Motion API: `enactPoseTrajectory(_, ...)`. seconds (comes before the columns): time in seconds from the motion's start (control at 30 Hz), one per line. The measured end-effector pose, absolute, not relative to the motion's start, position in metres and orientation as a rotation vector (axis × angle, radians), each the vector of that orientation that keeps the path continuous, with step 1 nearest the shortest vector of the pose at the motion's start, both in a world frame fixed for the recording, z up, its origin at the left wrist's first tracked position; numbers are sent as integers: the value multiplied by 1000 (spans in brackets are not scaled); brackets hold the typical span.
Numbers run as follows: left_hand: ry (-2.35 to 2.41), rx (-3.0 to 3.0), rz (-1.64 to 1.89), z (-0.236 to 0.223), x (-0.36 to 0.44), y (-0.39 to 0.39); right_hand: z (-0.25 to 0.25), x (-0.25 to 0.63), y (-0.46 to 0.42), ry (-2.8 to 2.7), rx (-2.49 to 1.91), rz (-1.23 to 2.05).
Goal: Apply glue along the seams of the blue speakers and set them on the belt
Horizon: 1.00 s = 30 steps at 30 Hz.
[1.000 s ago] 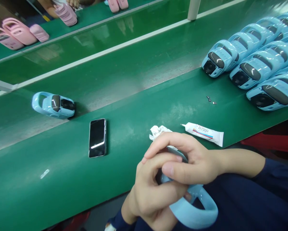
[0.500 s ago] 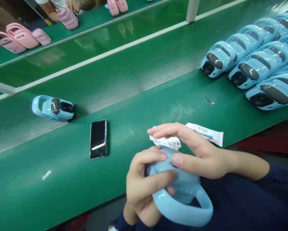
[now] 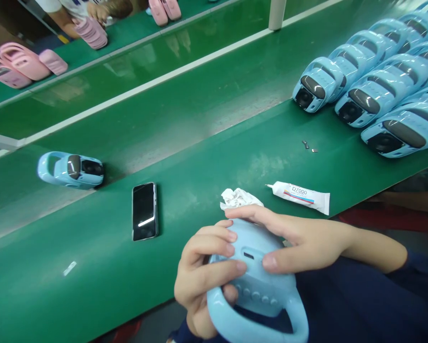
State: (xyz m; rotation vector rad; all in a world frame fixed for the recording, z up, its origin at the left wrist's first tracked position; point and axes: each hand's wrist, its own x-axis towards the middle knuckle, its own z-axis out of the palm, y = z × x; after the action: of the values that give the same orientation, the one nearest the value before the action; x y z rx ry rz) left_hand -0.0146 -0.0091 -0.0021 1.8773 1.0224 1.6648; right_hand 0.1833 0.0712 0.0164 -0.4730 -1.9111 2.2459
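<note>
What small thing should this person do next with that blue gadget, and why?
Probably the right hand should pick up the crumpled white tissue beside its fingertips and wipe around the small dark slot on the pale blue plastic device held in the left hand. The slot faces up, clear of the fingers, and a white D7000 adhesive tube lies close by.

one camera worn on the person's head looks forward and down, close above the left hand (image 3: 203,281) and right hand (image 3: 306,243) at the lower edge of the view, across a near green conveyor belt (image 3: 92,267) toward a farther belt (image 3: 135,100) running diagonally across the top
</note>
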Motion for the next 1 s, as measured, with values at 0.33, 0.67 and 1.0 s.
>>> enactPoseTrajectory(0.33,950,1866,1699,-5,-14,-7,4,181,74,-1656,-412,2348)
enactPoseTrajectory(0.67,905,1864,1682,-5,-10,-6,-3,180,77,-1620,-424,2438)
enactPoseTrajectory(1.0,907,1861,1586,5,-2,-3,1,191,74,-1678,-500,2535)
